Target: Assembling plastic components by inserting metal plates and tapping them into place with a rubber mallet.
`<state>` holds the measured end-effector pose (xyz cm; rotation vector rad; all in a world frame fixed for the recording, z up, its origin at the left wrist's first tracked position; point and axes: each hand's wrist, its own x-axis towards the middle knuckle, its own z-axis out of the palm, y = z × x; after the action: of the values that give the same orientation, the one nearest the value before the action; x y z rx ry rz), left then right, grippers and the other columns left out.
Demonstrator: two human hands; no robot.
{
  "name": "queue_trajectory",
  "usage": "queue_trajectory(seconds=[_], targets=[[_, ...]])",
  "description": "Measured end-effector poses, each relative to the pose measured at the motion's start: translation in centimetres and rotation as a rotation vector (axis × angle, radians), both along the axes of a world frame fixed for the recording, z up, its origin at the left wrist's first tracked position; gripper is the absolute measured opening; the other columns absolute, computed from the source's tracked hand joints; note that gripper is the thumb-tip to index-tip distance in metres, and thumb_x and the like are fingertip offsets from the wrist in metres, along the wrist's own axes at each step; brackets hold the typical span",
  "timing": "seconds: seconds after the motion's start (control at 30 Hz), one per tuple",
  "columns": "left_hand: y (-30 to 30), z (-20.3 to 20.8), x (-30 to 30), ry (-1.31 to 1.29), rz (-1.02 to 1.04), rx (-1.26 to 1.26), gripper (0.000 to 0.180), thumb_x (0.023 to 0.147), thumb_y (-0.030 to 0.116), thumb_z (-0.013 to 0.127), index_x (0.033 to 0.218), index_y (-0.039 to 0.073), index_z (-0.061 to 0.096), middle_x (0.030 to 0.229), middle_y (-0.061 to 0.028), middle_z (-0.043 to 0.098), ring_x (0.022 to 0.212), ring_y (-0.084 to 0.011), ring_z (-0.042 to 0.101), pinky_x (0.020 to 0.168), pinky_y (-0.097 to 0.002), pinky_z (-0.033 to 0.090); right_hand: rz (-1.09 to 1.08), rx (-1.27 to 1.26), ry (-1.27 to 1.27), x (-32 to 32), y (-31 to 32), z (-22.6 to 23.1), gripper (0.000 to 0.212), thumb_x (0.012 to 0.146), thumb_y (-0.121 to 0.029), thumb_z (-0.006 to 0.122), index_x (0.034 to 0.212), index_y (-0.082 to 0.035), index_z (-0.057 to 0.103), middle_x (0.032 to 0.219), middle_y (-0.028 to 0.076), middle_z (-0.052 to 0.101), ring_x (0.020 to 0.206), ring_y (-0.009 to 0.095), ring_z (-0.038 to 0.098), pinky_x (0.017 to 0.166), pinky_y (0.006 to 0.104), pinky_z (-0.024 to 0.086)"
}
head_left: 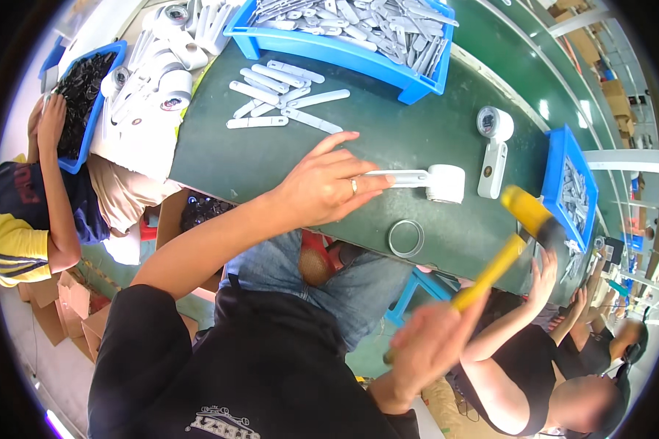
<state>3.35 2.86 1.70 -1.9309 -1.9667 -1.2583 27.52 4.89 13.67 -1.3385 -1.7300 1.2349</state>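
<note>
My left hand (328,183) wears a ring and is closed over the handle end of a white device (445,184) with a round head. The device lies flat on the green table (249,157), head to the right. In my right hand (436,340), blurred by motion, is a yellow-handled mallet (492,271). Its yellow and black head is raised to the right of the device, over the table's near side. A metal ring (392,240) sits at the near edge, below the device. Another white device (494,157) lies farther right, its round head away from me.
Loose grey handle strips (285,91) lie in a pile at the back left. A blue bin (344,55) full of such strips stands behind them. Another blue bin (558,164) is at the right. White devices (150,80) are heaped left. Co-workers (512,358) sit on both sides.
</note>
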Motion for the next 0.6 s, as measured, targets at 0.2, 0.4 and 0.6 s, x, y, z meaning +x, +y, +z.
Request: queue_trajectory(seconds=[0.2,0.4,0.6], targets=[[-0.6,-0.1,0.0,-0.006,0.005,0.022,0.036,0.080,0.010,0.085,0.114,0.017,0.078,0.103,-0.0012,0.074,0.080,-0.0173,0.069,0.108,-0.0518,0.049,0.269,-0.021,-0.325,-0.3,2.2,-0.6,0.058,0.108,-0.011,0.045,0.163,-0.003,0.027,0.062,0.009,0.054,0.052,0.014,0.052,0.049,0.0332,0.042],[0.1,0.0,0.0,0.003,-0.014,0.009,0.036,0.081,0.011,0.085,0.116,0.017,0.078,0.103,-0.0009,0.074,0.080,-0.0172,0.069,0.109,-0.0517,0.049,0.229,0.005,-0.266,0.1,1.9,-3.9,0.059,0.109,-0.012,0.045,0.164,-0.006,0.025,0.066,0.006,0.056,0.052,0.015,0.052,0.049,0.0308,0.041],[-0.2,-0.2,-0.2,0.003,-0.002,0.018,0.035,0.081,0.011,0.084,0.115,0.017,0.078,0.103,-0.0011,0.075,0.079,-0.0172,0.069,0.109,-0.0515,0.048,0.246,0.011,-0.260,0.0,1.1,0.4,0.056,0.108,-0.011,0.043,0.161,0.001,0.030,0.065,0.007,0.056,0.050,0.014,0.051,0.049,0.0296,0.040]])
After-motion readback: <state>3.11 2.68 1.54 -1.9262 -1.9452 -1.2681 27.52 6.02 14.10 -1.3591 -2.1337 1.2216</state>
